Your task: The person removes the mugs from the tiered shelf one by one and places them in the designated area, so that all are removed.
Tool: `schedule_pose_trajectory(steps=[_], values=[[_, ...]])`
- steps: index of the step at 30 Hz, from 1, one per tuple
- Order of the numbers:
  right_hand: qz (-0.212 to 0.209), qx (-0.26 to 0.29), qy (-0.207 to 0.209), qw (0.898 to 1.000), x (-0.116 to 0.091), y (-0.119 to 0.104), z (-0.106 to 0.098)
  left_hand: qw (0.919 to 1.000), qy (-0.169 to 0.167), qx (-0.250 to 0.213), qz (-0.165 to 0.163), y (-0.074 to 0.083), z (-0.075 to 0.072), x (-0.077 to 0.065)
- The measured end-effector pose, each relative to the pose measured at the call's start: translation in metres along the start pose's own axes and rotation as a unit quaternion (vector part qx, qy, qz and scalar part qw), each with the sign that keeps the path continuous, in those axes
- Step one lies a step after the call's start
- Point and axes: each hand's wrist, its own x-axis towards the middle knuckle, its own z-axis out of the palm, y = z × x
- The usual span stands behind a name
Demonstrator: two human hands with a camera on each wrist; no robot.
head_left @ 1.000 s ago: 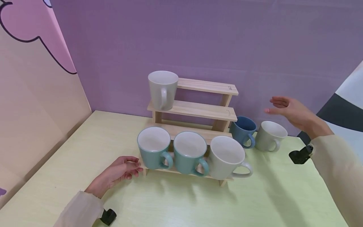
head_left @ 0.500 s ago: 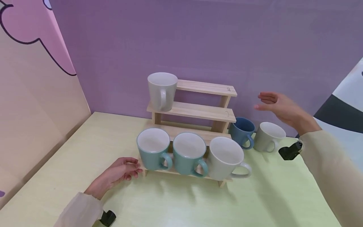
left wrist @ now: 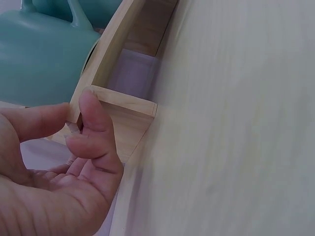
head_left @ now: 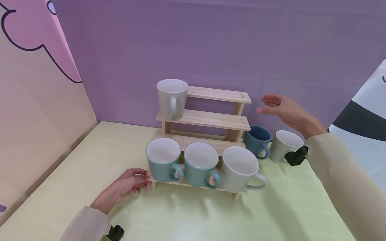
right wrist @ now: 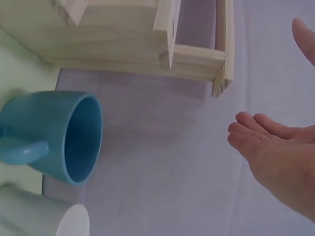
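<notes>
My left hand [head_left: 125, 185] pinches the left end of the bottom step of a wooden stepped rack [head_left: 220, 120]; the left wrist view shows thumb and fingertip on either side of the board's corner [left wrist: 86, 93]. On that step stand a teal mug [head_left: 161, 169], a second teal mug [head_left: 197, 172] and a white mug [head_left: 236, 170], handles toward the right. A pale grey mug [head_left: 172, 100] sits at the left of the step below the top. My right hand [head_left: 289, 112] hovers with extended fingers right of the rack, holding nothing.
A blue mug [head_left: 256, 142] and another white mug [head_left: 284, 145] stand on the table [head_left: 181, 217], right of the rack and below my right hand. A purple backdrop [head_left: 211, 40] rises close behind the rack.
My right hand has moved left, closer to the rack's upper steps, and slightly up in view. The left hand keeps its hold on the rack, and the mugs stay in place.
</notes>
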Motion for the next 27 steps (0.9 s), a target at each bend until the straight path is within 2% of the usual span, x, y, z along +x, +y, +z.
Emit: schedule_pose_trajectory(steps=[27], values=[[-0.035, 0.015, -0.005, 0.999, 0.022, -0.064, 0.035, 1.0, 0.0, 0.005, 0.007, 0.004, 0.001, -0.002]])
